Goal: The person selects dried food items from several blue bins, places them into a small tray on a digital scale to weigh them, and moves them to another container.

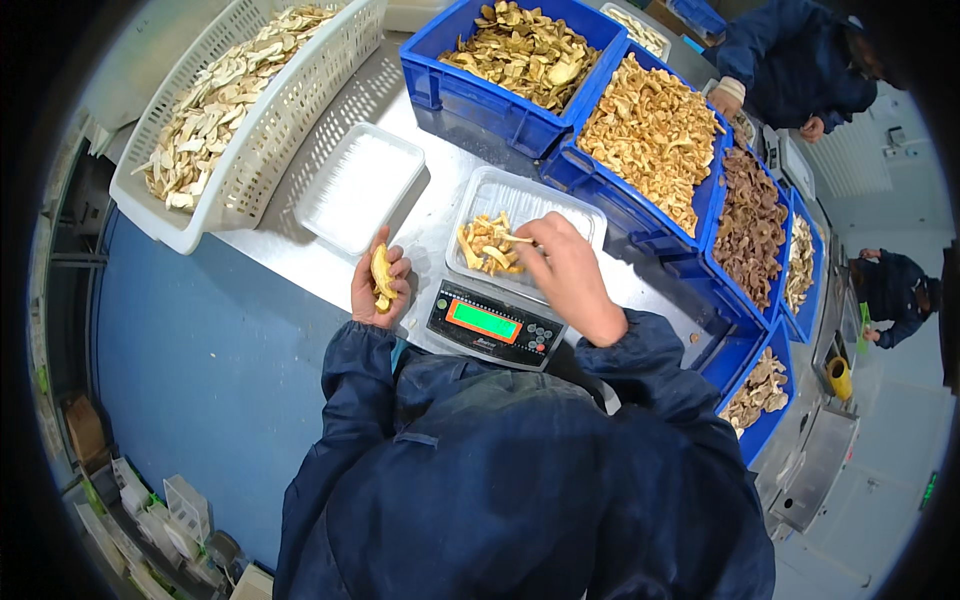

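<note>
My left hand [380,283] is closed around some yellow-brown mushroom slices [383,277], left of the digital scale [495,324]. On the scale's platform sits a clear plastic tray [559,196] with a small heap of pale yellow mushroom pieces [486,244] at its left side. Over the tray's right part, my right hand [568,274] pinches a thin mushroom piece [519,239] between thumb and fingers, its tip close to the heap. The scale's green display is lit. A white translucent plastic tray [364,186] lies on the metal table [427,154], beyond my left hand.
A white perforated basket [281,146] of sliced mushrooms stands at left. Blue crates [487,97] of brown slices, golden mushrooms [649,139], reddish-brown mushrooms [752,225] and pale pieces [761,386] curve around the right. Two people in dark blue work [787,60] at the upper and far right.
</note>
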The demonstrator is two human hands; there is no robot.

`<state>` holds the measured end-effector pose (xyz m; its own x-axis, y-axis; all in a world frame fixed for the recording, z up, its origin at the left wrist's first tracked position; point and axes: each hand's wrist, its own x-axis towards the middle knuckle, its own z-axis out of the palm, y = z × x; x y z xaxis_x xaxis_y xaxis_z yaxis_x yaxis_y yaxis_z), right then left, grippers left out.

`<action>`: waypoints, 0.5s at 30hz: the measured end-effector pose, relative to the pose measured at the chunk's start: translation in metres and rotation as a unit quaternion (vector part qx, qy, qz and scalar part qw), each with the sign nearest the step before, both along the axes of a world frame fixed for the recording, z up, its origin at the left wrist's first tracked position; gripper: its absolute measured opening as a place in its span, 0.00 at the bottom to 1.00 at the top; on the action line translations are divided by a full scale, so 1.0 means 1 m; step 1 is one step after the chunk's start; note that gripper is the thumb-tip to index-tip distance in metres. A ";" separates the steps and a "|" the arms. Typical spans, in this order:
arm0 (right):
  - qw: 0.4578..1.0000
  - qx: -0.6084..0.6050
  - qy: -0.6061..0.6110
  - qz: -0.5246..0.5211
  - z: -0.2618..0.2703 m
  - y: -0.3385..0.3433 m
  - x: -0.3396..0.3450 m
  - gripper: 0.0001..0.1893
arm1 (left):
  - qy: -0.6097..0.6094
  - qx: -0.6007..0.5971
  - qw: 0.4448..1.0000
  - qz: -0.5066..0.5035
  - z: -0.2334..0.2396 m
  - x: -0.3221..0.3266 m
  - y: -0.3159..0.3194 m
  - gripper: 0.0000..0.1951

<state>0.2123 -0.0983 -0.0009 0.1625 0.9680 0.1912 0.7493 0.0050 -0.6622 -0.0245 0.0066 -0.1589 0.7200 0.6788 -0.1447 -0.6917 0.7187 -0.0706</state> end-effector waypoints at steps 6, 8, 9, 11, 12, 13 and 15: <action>0.998 0.045 -0.037 -0.016 0.008 -0.002 0.013 0.09 | -0.006 0.002 1.000 -0.024 -0.001 0.012 0.006 0.24; 0.996 0.060 0.010 -0.059 0.021 -0.012 0.029 0.08 | -0.057 -0.013 0.998 -0.029 -0.015 0.005 0.005 0.24; 0.995 0.052 0.025 -0.081 0.029 -0.018 0.042 0.07 | -0.024 -0.008 0.999 -0.024 -0.015 -0.001 0.004 0.23; 0.987 0.084 0.011 -0.135 0.043 -0.035 0.087 0.07 | -0.030 0.005 1.000 -0.003 -0.015 -0.007 0.003 0.22; 0.974 0.100 -0.028 -0.203 0.047 -0.049 0.120 0.07 | -0.033 -0.015 0.999 0.003 -0.007 0.000 0.001 0.21; 0.948 0.102 0.002 -0.301 0.045 -0.068 0.155 0.08 | -0.049 -0.011 0.999 -0.002 -0.006 0.003 -0.001 0.21; 0.910 0.139 -0.064 -0.386 0.056 -0.113 0.220 0.09 | -0.058 0.014 0.998 -0.020 -0.005 0.002 0.000 0.21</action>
